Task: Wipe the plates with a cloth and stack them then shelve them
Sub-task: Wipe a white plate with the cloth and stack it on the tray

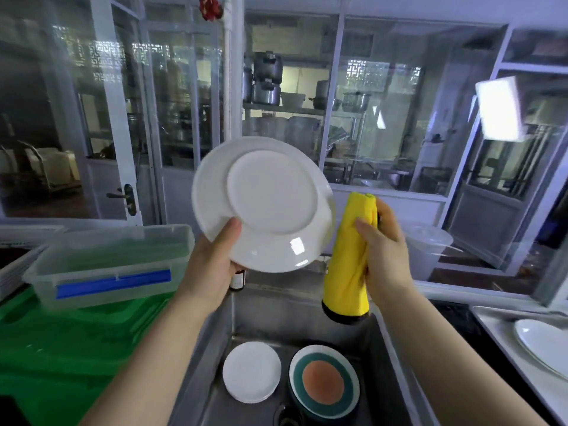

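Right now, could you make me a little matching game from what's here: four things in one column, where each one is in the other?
Things:
1. white plate
2. yellow cloth
3. teal and orange plate
4. clear plastic box

Places:
A. on the green surface
B. in the right hand
C. down in the sink
D. in the left hand

Pairs: 1-D, 2-B, 3-C, 4-A

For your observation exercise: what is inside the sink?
Inside the sink sit a stack of white plates and, beside it, a green-and-orange plate. What lies under that plate is covered.
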`<state>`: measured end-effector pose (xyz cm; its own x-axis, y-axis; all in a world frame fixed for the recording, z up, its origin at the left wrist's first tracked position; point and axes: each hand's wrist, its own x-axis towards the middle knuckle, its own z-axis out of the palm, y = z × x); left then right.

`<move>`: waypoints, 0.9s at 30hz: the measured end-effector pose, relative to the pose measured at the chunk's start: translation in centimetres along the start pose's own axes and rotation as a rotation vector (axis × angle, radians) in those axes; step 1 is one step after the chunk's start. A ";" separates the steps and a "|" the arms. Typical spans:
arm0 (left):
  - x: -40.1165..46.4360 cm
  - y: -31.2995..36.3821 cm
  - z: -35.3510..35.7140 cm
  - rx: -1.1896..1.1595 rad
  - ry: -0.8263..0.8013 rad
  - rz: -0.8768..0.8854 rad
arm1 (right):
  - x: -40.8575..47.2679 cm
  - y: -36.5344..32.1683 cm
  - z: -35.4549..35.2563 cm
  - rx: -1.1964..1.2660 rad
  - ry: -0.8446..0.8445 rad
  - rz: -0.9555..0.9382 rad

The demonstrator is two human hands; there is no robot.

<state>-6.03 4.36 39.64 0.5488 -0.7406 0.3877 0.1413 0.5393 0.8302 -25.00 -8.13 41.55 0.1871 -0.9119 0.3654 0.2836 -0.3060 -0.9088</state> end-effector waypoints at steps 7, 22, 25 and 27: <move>-0.6 -0.6 4.2 0.077 0.081 0.195 | -3.0 -1.2 2.3 -0.455 0.007 -0.591; -2.7 -6.6 8.8 -0.025 0.115 0.058 | -5.5 2.5 -3.5 -0.582 -0.139 -0.682; -3.5 -7.3 9.0 -0.032 0.061 -0.006 | -3.4 2.7 -6.3 -0.557 -0.004 -0.446; -4.1 -7.6 9.4 -0.043 0.048 -0.057 | -2.0 2.8 -8.2 -0.517 0.124 -0.244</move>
<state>-17.14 -0.49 35.48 0.5772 -0.7514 0.3197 0.2084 0.5141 0.8320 -32.30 -9.40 36.60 0.0536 -0.8139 0.5785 -0.1971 -0.5765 -0.7930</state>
